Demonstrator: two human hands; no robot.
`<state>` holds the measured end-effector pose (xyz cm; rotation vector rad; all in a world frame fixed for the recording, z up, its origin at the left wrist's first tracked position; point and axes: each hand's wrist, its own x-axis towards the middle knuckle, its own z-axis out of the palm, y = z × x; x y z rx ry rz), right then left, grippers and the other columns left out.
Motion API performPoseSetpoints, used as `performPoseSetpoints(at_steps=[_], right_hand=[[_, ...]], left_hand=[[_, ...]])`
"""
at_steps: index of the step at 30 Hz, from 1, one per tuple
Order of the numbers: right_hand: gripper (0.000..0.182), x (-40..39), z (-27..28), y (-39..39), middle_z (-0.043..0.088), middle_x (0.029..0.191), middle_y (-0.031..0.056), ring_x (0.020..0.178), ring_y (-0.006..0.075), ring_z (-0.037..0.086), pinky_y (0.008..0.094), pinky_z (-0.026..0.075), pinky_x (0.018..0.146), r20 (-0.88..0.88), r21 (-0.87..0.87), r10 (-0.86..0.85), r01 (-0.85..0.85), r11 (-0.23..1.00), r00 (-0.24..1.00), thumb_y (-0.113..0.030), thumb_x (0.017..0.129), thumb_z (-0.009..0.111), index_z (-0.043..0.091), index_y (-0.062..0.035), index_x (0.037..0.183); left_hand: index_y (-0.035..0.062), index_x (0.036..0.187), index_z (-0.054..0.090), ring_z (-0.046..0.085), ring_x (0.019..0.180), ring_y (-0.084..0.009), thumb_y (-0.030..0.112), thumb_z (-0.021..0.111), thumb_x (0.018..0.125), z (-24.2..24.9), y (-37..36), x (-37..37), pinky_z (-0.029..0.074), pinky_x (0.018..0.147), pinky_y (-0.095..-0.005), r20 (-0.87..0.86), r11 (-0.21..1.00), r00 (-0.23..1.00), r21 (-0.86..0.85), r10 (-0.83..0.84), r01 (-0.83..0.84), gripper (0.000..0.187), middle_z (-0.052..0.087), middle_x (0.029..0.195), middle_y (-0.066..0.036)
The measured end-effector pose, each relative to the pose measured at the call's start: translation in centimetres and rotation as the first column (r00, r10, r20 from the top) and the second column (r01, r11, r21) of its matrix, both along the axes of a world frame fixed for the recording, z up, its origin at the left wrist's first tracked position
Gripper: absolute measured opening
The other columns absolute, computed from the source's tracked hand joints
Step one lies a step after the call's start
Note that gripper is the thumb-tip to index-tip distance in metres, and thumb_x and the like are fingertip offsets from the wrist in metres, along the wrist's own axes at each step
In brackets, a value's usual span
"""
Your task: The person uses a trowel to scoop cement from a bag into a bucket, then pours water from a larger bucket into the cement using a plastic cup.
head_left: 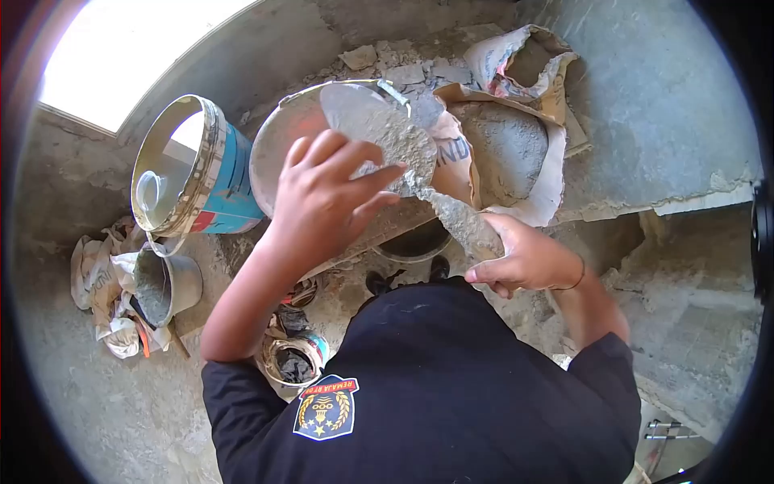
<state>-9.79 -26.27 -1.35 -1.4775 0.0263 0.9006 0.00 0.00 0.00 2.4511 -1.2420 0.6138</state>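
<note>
My right hand [528, 256] is wrapped round the near end of a cement-covered trowel [463, 224], whose handle is mostly hidden by the fingers. The trowel's tip points up and left, towards a wide round basin [270, 157] with wet grey mortar [395, 137] on its right side. Over the basin's near part is my left hand [330, 181], its fingers apart and the index finger reaching to a small bit of mortar by the trowel's tip. It grips nothing that I can see.
Left of the basin stands a blue paint bucket [230, 181]. An opened paper sack [544, 181] of grey powder lies to the right, with another sack [488, 64] behind it. A smaller bucket [185, 286] and a pail [282, 363] are lower left.
</note>
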Motion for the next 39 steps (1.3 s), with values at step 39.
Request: performPoseSetpoints(at_steps=[39], right_hand=[[0.029,2.4,-1.9,-3.3,0.057,0.07,0.0055,0.048,0.0107,0.054,0.0271,0.045,0.041,0.011,-0.055,-0.079,0.08,0.995,0.997,-0.005,0.081,0.066,0.049,0.0038,0.102]], left_hand=[[0.0037,0.076,0.07,0.065,0.088,-0.0317,0.021,0.069,0.079,-6.5,1.1,9.4,0.049,0.081,-0.0427,-0.332,0.885,0.83,0.293,0.449,-0.361,0.017,0.068,0.088,-0.013]])
